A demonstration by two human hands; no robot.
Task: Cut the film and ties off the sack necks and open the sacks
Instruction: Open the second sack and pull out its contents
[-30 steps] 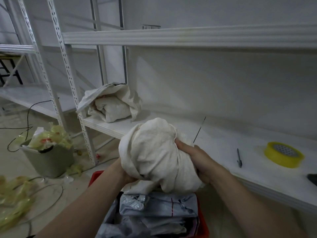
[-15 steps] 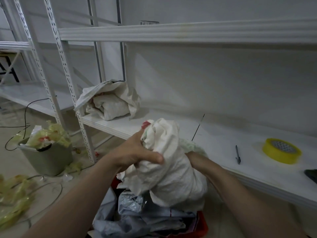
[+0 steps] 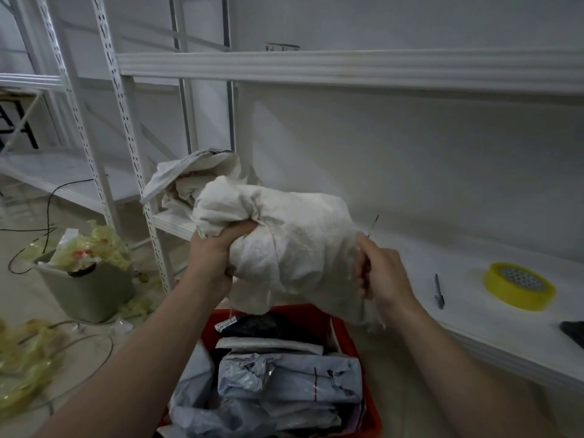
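Note:
A crumpled white woven sack hangs in the air above a red bin, turned sideways. My left hand grips its bunched left end from below. My right hand grips the sack's right end, fingers curled into the fabric. Loose white threads dangle under the right hand. A second white sack lies opened on the shelf's left end, partly hidden behind the held one.
The red bin holds grey plastic mailer bags. On the white shelf lie a pen, a yellow tape roll and a dark object at the right edge. A grey waste bin full of yellow film stands on the floor left, among cables.
The sack has risen and turned sideways above the bin. My left hand shifted to its bunched left end, my right hand to the right end.

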